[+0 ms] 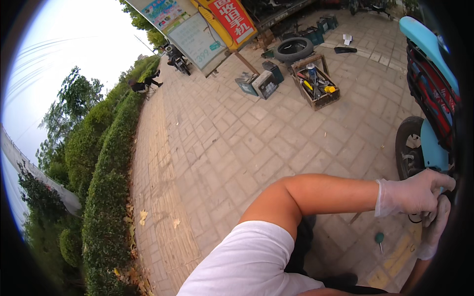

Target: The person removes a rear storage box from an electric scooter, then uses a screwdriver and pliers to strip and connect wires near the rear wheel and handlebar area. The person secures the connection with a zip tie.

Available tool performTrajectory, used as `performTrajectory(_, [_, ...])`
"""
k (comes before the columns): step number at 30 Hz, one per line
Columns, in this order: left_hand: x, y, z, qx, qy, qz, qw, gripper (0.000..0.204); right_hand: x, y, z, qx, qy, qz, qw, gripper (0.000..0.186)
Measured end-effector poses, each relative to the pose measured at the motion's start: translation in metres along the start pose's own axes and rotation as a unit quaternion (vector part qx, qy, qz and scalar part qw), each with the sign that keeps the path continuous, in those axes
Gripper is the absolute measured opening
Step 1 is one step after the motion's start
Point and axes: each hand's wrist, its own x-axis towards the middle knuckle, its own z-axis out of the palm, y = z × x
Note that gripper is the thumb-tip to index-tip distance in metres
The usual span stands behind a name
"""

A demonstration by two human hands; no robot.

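At the right edge both my hands, in thin whitish gloves, meet beside a light-blue scooter. My left hand reaches across with its fingers bent against the scooter's lower body. My right hand is just below it, fingers curled and close to the left ones. A thin dark loop, perhaps a cable, shows between them. What the fingers pinch is hidden by the hands and the dark rim of the picture. A screwdriver with a green handle lies on the paving below my left wrist.
A wooden toolbox full of tools stands ahead, near a loose tire and several batteries. A sign stand and a parked motorcycle are farther off. A hedge runs along the left; a person sits beside it.
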Motion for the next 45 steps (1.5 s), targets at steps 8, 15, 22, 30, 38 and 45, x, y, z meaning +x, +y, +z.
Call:
performTrajectory(8, [-0.002,-0.004,-0.006,0.100,0.056,0.023,0.993,0.037,0.015,0.000,-0.009,-0.053,-0.099,-0.026,0.993,0.040])
performTrajectory(15, [0.000,-0.020,-0.027,0.361,0.060,0.221,0.904,0.018,0.023,0.019,-0.048,0.029,-0.067,0.033,0.997,0.040])
performTrajectory(22, [0.000,-0.020,-0.027,0.635,0.061,0.216,0.739,0.012,0.025,0.016,-0.004,-0.165,-0.041,-0.069,0.983,0.028])
performTrajectory(30, [0.001,-0.012,-0.031,0.702,0.102,0.213,0.672,0.020,0.026,-0.021,0.026,-0.186,-0.102,0.092,0.973,0.014])
performTrajectory(38, [-0.009,-0.024,-0.034,0.573,0.149,0.110,0.798,0.021,0.021,-0.013,0.037,-0.303,-0.111,0.020,0.946,0.016])
performTrajectory(45, [-0.011,-0.002,-0.029,0.222,0.098,-0.148,0.959,0.024,0.006,-0.013,0.035,-0.485,-0.088,-0.137,0.859,0.012])
